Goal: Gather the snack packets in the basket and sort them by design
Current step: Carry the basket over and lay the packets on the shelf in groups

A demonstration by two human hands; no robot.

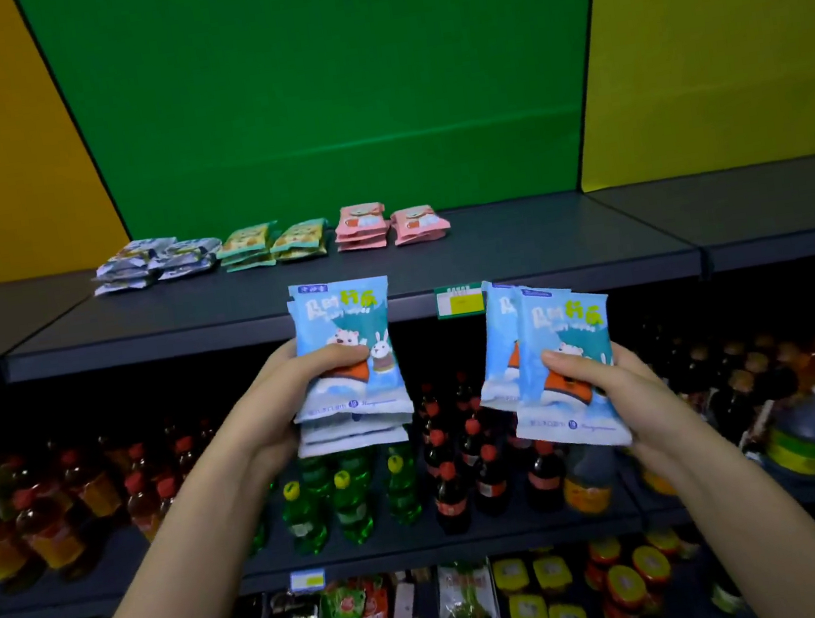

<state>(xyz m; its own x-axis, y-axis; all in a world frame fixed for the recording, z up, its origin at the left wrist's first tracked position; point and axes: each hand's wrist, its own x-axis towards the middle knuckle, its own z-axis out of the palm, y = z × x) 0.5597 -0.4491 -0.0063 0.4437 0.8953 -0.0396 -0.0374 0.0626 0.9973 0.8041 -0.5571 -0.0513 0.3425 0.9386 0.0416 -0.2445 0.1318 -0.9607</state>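
Blue packets (342,317), circled "10" label, in left hand (273,404), right hand (612,385).

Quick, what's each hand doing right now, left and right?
Left hand: holding a stack of blue packets.
Right hand: holding a smaller bunch of blue packets.

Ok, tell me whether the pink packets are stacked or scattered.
Stacked: the pink packets lie flat in two piles side by side on the top shelf.
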